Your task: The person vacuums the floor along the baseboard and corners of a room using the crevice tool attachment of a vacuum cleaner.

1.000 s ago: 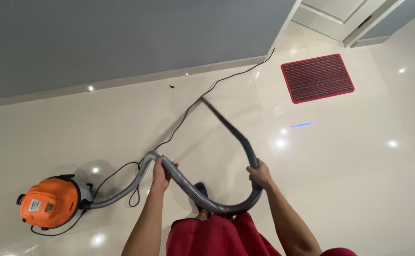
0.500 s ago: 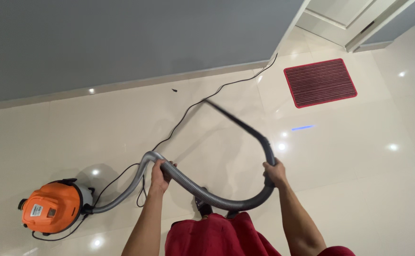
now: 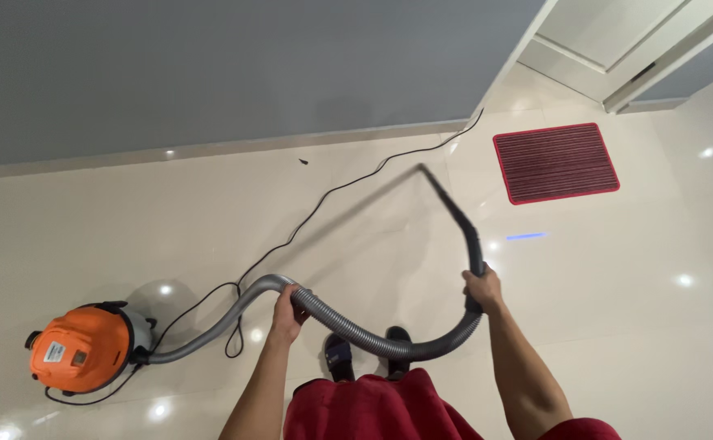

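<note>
Head view: we see our left hand (image 3: 288, 305) wrapped around the ribbed grey flexible hose (image 3: 348, 330), fingers closed on it just past its arch. Our right hand (image 3: 482, 287) is clamped on the dark curved handle of the slim black tapered nozzle (image 3: 453, 212), which points up and away over the glossy cream tiled floor (image 3: 128, 220). The hose sags between the two hands and runs left to the round orange canister vacuum (image 3: 79, 356). A thin black power cord (image 3: 356, 183) trails toward the grey wall (image 3: 210, 65). A red ribbed rectangular doormat (image 3: 556, 161) lies well apart, near a white door frame (image 3: 601, 41).
</note>
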